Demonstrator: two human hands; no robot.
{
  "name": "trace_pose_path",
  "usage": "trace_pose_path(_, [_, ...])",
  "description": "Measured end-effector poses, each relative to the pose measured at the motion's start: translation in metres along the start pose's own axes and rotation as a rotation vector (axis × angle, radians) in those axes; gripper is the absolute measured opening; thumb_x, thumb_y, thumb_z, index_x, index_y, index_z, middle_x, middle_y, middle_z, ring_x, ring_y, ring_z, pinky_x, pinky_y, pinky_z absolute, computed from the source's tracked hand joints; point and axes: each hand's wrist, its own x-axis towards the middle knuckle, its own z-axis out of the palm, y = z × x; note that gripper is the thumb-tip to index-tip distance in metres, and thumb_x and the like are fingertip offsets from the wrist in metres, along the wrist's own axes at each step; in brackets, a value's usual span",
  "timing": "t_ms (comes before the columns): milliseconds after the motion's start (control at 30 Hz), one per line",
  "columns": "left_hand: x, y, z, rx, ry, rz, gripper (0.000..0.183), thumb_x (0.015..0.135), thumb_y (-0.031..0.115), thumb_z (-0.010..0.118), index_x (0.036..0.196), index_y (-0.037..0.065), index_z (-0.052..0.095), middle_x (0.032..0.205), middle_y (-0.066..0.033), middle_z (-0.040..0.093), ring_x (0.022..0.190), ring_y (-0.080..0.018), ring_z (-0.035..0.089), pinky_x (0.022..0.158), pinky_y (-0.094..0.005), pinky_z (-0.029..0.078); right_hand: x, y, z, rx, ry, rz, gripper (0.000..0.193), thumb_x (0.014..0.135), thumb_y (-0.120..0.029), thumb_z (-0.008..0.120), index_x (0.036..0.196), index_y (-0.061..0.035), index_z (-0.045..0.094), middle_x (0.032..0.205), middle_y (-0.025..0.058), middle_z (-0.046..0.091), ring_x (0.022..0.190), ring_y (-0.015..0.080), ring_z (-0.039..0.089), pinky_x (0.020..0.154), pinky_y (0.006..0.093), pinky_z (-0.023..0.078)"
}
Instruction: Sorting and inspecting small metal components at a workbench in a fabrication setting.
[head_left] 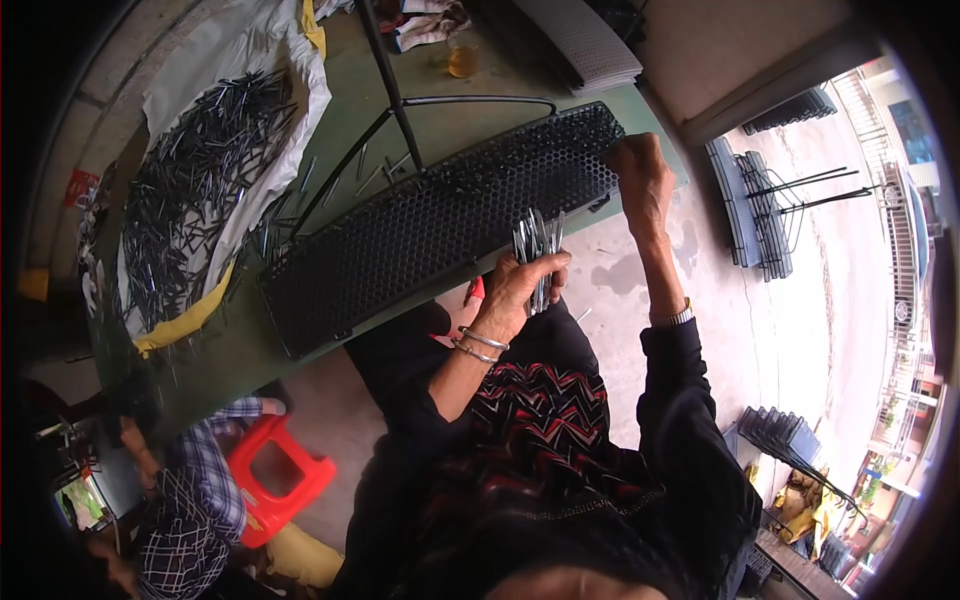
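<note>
A bundle of thin, silvery metal rods (538,236) stands up out of my left hand (512,292), its fingers closed around them just off the near edge of a long black honeycomb tray (400,245). At the tray's right end is my right hand (645,185), fingers pinched together over the holes; what they hold, if anything, is hidden. Dark pieces (510,160) fill many holes along the far side and right end of the tray. The nearer and left holes show none. The tray lies at a slant on a green table (225,385).
A white sack (308,100) with a heap of dark rods (200,180) lies open at left. A black metal frame (398,110) stands behind the tray, near a cup of amber liquid (462,62) and stacked grey panels (585,45). A person (190,510) sits lower left beside a red stool (245,490).
</note>
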Motion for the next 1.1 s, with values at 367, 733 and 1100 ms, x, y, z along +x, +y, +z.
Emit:
trace_pose_path(367, [-0.002, -0.001, 0.002, 0.013, -0.021, -0.012, 0.014, 0.08, 0.017, 0.069, 0.082, 0.005, 0.063, 0.063, -0.0017, 0.058, 0.055, -0.0104, 0.054, 0.05, -0.0237, 0.044, 0.012, 0.008, 0.009, -0.121, -0.144, -0.104, 0.007, 0.087, -0.007, 0.055, 0.089, -0.0006, 0.056, 0.073, 0.0099, 0.065, 0.066, 0.0144, 0.064, 0.062, 0.0273, 0.049])
trace_pose_path(733, [-0.005, -0.003, 0.008, 0.007, -0.012, -0.049, 0.013, 0.08, 0.016, 0.07, 0.082, 0.005, 0.063, 0.064, -0.0012, 0.058, 0.055, -0.0098, 0.054, 0.05, -0.0228, 0.044, 0.02, 0.007, 0.006, -0.226, -0.243, -0.225, 0.008, 0.084, -0.008, 0.058, 0.089, -0.0025, 0.059, 0.075, 0.0123, 0.063, 0.067, 0.0205, 0.062, 0.063, 0.0317, 0.048])
trace_pose_path(1100, [-0.008, -0.007, 0.007, -0.009, -0.01, -0.012, 0.017, 0.075, 0.021, 0.072, 0.077, 0.006, 0.064, 0.062, -0.0009, 0.059, 0.05, -0.0101, 0.053, 0.048, -0.0235, 0.043, 0.014, 0.004, 0.002, -0.404, -0.137, -0.241, 0.015, 0.083, -0.022, 0.064, 0.091, -0.0098, 0.067, 0.085, 0.0112, 0.061, 0.076, 0.0285, 0.062, 0.068, 0.0363, 0.047])
